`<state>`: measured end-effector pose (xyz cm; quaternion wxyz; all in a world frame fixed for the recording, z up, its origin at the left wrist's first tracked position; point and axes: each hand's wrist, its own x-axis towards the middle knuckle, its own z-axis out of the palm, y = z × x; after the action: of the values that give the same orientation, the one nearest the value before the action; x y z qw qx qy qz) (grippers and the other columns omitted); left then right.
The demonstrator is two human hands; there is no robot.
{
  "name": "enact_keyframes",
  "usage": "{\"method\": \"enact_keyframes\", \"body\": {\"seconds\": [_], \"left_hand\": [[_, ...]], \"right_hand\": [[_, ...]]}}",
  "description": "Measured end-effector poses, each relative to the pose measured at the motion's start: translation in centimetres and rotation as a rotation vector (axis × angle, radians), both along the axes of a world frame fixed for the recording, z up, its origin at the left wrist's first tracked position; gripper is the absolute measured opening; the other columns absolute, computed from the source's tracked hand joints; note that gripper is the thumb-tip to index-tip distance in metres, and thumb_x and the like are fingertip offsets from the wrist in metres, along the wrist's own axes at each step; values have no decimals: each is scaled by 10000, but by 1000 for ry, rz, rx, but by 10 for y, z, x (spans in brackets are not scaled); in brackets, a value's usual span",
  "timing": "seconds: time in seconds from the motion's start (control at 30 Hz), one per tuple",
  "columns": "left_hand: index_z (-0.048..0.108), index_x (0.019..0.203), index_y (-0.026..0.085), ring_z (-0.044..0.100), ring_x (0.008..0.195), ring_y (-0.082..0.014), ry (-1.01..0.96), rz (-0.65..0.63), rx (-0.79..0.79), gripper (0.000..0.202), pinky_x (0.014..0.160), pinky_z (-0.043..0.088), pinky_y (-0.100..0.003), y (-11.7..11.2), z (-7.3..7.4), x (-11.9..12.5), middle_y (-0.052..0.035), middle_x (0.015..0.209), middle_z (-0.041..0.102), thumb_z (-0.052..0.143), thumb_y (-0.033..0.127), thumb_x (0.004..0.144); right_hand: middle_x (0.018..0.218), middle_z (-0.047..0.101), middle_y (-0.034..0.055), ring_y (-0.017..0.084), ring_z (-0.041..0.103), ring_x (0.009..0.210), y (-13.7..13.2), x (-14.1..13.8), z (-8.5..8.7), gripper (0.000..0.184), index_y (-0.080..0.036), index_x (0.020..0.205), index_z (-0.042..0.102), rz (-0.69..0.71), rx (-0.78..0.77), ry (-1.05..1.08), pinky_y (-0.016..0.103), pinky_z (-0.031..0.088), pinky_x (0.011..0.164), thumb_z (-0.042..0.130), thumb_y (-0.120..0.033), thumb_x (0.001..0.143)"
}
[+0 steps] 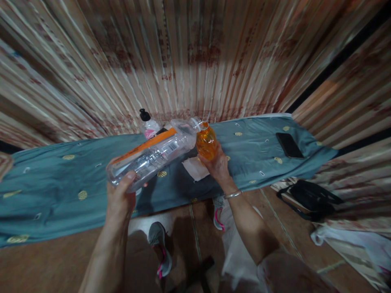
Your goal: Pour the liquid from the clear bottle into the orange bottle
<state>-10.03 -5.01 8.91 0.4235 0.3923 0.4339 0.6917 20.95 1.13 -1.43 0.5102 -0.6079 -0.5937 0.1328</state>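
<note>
Tilted to the right, a large clear plastic bottle (161,151) with an orange label is gripped near its base by my left hand (121,191). Its mouth meets the open neck of a small orange translucent bottle (206,142). My right hand (218,165) is wrapped round the lower part of this orange bottle, holding it roughly upright. Beneath the two bottles a pale square of cloth or paper (196,168) lies on the teal cover. Behind the clear bottle stands a bottle with a black cap (148,124) and a pink label, partly hidden.
The narrow surface wears a teal patterned cover (91,179). A black phone (289,145) lies at its right. A striped curtain (180,61) hangs behind. On the tiled floor at right is a black bag (314,197); grey shoes (160,244) show below.
</note>
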Motion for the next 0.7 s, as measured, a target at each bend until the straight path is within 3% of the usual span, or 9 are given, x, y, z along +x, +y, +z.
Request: {"method": "enact_keyframes", "body": {"seconds": [0.17,0.5,0.7], "left_hand": [[847,1153,305,714,713,-196,-9,10,-3,635,448,565,-248,0,1,2,-64,1050,859,1110,487,604],[840,1216,316,739,775,-225,17,17,13,695,459,558,-275,0,-2,0,-60,1066,855,1117,523,613],[854,1149,303,707,769,-199,-17,40,-4,664,470,549,-261,-1,-2,3,-52,1071,850,1133,520,586]], "right_hand": [[1542,824,192,432,801,1438,-1,0,3,862,-261,1652,631,10,15,-5,707,668,1228,985,-588,937],[1524,823,230,450,812,1427,1,0,-1,873,-200,1637,652,-1,49,-3,665,677,1215,1018,-512,907],[1492,834,219,452,822,1404,1,0,-1,894,-212,1646,643,-15,31,4,677,688,1188,1001,-598,923]]}}
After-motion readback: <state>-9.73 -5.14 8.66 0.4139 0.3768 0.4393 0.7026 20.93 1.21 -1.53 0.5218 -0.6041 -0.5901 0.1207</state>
